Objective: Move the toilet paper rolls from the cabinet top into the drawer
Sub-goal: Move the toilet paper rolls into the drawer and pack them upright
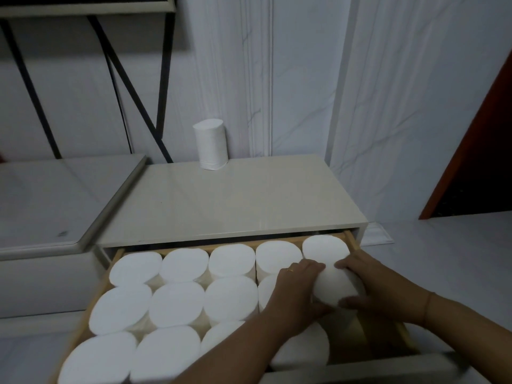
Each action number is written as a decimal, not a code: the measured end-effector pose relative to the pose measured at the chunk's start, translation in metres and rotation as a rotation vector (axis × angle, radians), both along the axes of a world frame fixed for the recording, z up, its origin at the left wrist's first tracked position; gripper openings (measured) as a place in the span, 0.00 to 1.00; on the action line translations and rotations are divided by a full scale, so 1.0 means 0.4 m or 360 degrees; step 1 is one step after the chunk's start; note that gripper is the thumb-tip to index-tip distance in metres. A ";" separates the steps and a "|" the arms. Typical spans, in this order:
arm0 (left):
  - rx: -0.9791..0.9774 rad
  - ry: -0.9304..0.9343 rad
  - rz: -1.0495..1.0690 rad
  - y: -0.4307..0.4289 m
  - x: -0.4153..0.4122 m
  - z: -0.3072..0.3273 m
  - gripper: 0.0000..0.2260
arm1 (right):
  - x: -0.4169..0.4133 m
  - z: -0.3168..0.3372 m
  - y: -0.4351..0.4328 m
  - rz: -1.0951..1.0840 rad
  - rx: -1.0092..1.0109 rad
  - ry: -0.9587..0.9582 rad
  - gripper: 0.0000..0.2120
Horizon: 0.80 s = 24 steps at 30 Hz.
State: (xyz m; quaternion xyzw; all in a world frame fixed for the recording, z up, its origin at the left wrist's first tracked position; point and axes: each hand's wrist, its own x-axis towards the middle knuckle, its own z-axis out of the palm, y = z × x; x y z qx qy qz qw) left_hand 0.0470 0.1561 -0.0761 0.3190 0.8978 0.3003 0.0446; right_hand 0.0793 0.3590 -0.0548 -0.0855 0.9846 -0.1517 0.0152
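Left grip (pixel 299 286) and right grip (pixel 372 284) both clasping held roll (pixel 333 286), over packed drawer (pixel 351 240) — lone roll (pixel 211 145) upright on cabinet top (pixel 235 200).

The left hand (pixel 297 286) and right hand (pixel 370 284) mask the flanks of the held roll (pixel 333 286). The drawer (pixel 351 241) recedes unseen under the cabinet top (pixel 221 200); front-row rolls (pixel 97 361) are cropped below.

One roll (pixel 211 147) stands rearward on the cabinet top (pixel 235 200); before it, rolls (pixel 177 307) apparently fill the drawer (pixel 115 258).
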 end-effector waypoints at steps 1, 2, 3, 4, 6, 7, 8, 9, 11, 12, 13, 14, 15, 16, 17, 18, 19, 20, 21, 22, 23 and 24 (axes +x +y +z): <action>-0.0007 0.0009 0.0010 0.000 0.001 0.001 0.31 | 0.000 0.003 0.000 -0.0006 0.0002 0.0008 0.35; -0.0020 0.0028 0.0023 0.000 0.001 0.002 0.31 | -0.001 0.005 -0.001 -0.0014 -0.0001 0.0012 0.34; -0.0039 0.0055 0.0036 -0.002 0.000 0.001 0.31 | -0.001 0.007 -0.002 -0.0023 -0.0009 0.0014 0.34; -0.0068 0.0080 0.0050 -0.004 -0.001 0.001 0.31 | 0.000 0.008 -0.005 -0.0028 -0.0007 0.0015 0.34; -0.0134 0.0101 0.0074 -0.008 -0.003 0.002 0.32 | 0.000 0.012 -0.012 -0.0028 0.0023 0.0015 0.34; -0.0161 0.0098 0.0079 -0.008 -0.003 0.003 0.32 | 0.000 0.015 -0.016 -0.0031 0.0039 0.0012 0.35; -0.0180 0.0091 0.0078 -0.008 -0.004 0.003 0.32 | 0.001 0.018 -0.018 -0.0038 0.0053 0.0005 0.35; -0.0193 0.0085 0.0073 -0.008 -0.004 0.005 0.32 | 0.001 0.023 -0.021 -0.0047 0.0072 -0.0006 0.35; -0.0198 0.0074 0.0057 -0.013 -0.006 0.009 0.32 | 0.002 0.036 -0.024 -0.0050 0.0106 -0.0021 0.36; -0.0181 0.0078 0.0050 -0.019 -0.011 0.012 0.32 | 0.000 0.046 -0.027 -0.0046 0.0093 -0.0010 0.36; -0.0155 0.0099 0.0049 -0.028 -0.017 0.017 0.31 | -0.005 0.057 -0.033 -0.0044 0.0042 0.0016 0.35; -0.0127 0.0138 0.0056 -0.040 -0.026 0.024 0.31 | -0.012 0.070 -0.041 -0.0047 -0.0030 0.0049 0.35; -0.0090 0.0186 0.0073 -0.053 -0.038 0.035 0.30 | -0.023 0.085 -0.053 -0.0051 -0.0105 0.0089 0.34; -0.0039 0.0229 0.0097 -0.069 -0.051 0.047 0.29 | -0.037 0.098 -0.068 -0.0049 -0.0173 0.0138 0.33; 0.0014 0.0262 0.0123 -0.086 -0.066 0.061 0.28 | -0.055 0.110 -0.086 -0.0044 -0.0244 0.0198 0.33; 0.0051 0.0290 0.0151 -0.103 -0.082 0.076 0.27 | -0.076 0.119 -0.108 -0.0038 -0.0326 0.0259 0.32; 0.0076 0.0317 0.0187 -0.121 -0.099 0.091 0.27 | -0.099 0.127 -0.133 -0.0036 -0.0413 0.0316 0.32; 0.0102 0.0341 0.0235 -0.139 -0.117 0.104 0.26 | -0.125 0.133 -0.158 -0.0043 -0.0493 0.0365 0.32; 0.0134 0.0357 0.0290 -0.158 -0.136 0.119 0.26 | -0.153 0.137 -0.184 -0.0055 -0.0562 0.0402 0.32; 0.0164 0.0361 0.0346 -0.177 -0.156 0.132 0.26 | -0.183 0.140 -0.210 -0.0073 -0.0625 0.0420 0.33; 0.0187 0.0357 0.0396 -0.197 -0.176 0.145 0.25 | -0.216 0.142 -0.235 -0.0091 -0.0691 0.0417 0.34; 0.0202 0.0351 0.0436 -0.218 -0.196 0.158 0.25 | -0.249 0.145 -0.259 -0.0104 -0.0764 0.0400 0.35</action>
